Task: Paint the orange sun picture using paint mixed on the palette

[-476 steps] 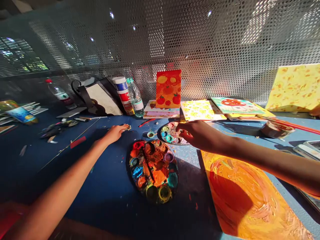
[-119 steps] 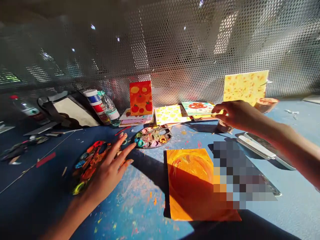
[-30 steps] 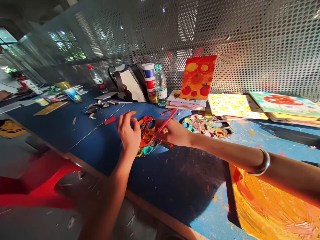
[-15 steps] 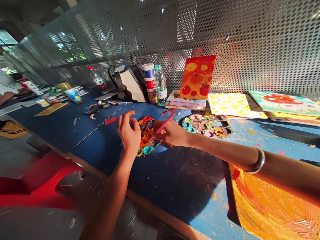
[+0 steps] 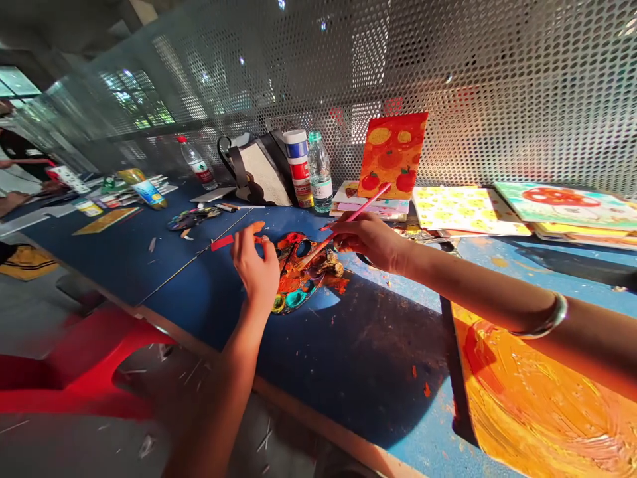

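Note:
My right hand (image 5: 371,238) is closed on a red paintbrush (image 5: 355,214), whose tip reaches down to the orange paint on a paint-caked palette (image 5: 301,271). My left hand (image 5: 255,260) grips the palette's left edge, its fingers curled over the rim. A silver bangle (image 5: 543,320) sits on my right wrist. An orange painting (image 5: 542,405) lies flat at the lower right, under my right forearm.
A second palette (image 5: 428,234) lies behind my right hand. At the back by the perforated wall (image 5: 497,93) stand a red-orange canvas (image 5: 393,156), paint jars (image 5: 298,166), a water bottle (image 5: 320,172) and a bag (image 5: 256,174). Flat paintings (image 5: 465,209) lie right. A red stool (image 5: 74,362) stands lower left.
My right hand has risen and shifted right with the brush, whose handle now tilts up higher while its tip stays on the palette. My left hand has stayed on the palette's edge.

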A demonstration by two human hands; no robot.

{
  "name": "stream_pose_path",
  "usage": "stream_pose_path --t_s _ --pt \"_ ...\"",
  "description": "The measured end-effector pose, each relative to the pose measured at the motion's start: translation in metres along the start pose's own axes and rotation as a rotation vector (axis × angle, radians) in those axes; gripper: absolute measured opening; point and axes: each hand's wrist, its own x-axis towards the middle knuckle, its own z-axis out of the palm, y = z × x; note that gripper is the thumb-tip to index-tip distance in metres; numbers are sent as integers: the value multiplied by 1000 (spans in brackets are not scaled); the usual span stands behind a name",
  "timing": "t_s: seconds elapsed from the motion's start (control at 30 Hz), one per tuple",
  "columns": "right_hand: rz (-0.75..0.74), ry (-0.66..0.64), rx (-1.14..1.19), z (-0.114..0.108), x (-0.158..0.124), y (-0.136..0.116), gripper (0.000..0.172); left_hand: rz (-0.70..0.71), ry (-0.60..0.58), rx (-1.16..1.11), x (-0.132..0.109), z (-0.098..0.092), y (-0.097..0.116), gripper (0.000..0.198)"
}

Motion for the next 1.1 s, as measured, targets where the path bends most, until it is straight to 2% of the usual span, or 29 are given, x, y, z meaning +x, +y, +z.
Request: stream_pose_path --t_s 0.1,0.2,0.43,0.6,0.73,0.9,1.0,1.1 --pt "-82 -31 -38 -7 0 1 19 -14 -9 6 0 0 0 25" --pt "-224 -129 -213 -12 0 5 22 -15 -11 17 0 0 0 25" --pt "-404 -275 -706 -15 -2 12 18 -10 -15 45 0 1 0 24" --pt "-513 -345 -881 -13 -10 12 11 -22 -26 47 -1 0 0 24" --pt "-574 -333 -909 -11 -11 10 10 -20 -44 38 -1 0 1 24" --pt "-553 -352 -958 -11 -11 6 13 36 -100 -8 -4 0 6 25" --pt "-602 -232 -882 -19 -16 -3 6 93 -207 -56 -7 0 12 26" --pt "-698 -153 -971 -28 -22 -21 15 141 -351 -120 -9 1 19 31"
